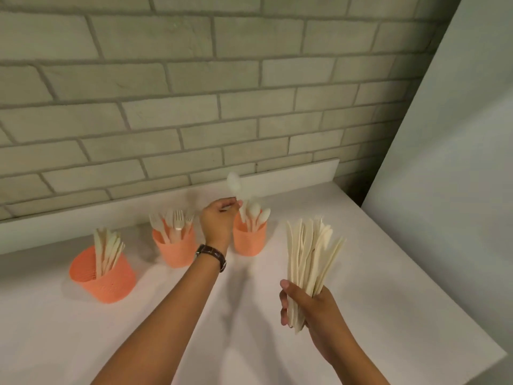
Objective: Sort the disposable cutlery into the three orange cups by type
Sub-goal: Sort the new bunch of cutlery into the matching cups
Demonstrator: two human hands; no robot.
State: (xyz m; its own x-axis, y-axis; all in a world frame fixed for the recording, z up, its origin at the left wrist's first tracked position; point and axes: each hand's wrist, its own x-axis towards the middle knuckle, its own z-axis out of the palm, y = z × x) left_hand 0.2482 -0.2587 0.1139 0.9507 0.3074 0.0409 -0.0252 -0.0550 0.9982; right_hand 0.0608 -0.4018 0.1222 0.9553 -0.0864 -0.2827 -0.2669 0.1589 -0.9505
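From the head camera, your left hand (219,218) hovers just beside the right-hand orange cup (249,241). Its fingers (232,204) pinch the handle of a pale spoon (234,184), whose blurred bowl points up above the cup's rim. That cup holds more spoons (256,213), bowls up. The middle orange cup (175,250), just left of your wrist, holds forks (177,220) with tines up. The left-hand orange cup (104,282), nearer you, holds knives (108,250). All three cups stand upright on the white bench (374,273).

Your right hand (311,312) is over the bench's right side, its fingers (283,318) curled round the lower ends of a bundle of cutlery (311,254) that fans upward. You cannot tell every type in it. A brown-strapped watch (212,252) sits on your left wrist. A brick wall (194,107) rises behind the bench.
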